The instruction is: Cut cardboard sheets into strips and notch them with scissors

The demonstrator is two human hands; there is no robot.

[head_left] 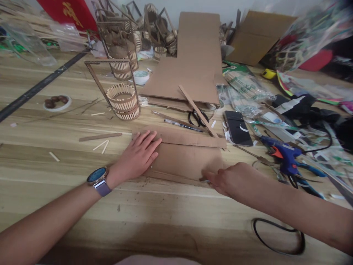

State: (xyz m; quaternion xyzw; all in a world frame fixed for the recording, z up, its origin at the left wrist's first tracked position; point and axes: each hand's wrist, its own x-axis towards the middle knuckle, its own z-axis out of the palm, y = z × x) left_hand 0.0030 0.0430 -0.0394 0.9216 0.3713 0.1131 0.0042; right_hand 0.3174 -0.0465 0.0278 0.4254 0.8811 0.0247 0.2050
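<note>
Forearms (52, 219) nearest, cardbd (190, 160) under L hand (140, 156), R hand (228, 179) @ R end.

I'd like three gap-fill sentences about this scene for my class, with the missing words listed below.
The hand spread flat on the brown cardboard sheet is the person's ____ one.
The blue plastic glue gun lies to the ____ of the black rectangular smartphone.
The round-faced watch has a ____ strap.

Answers: left; right; purple.
</note>
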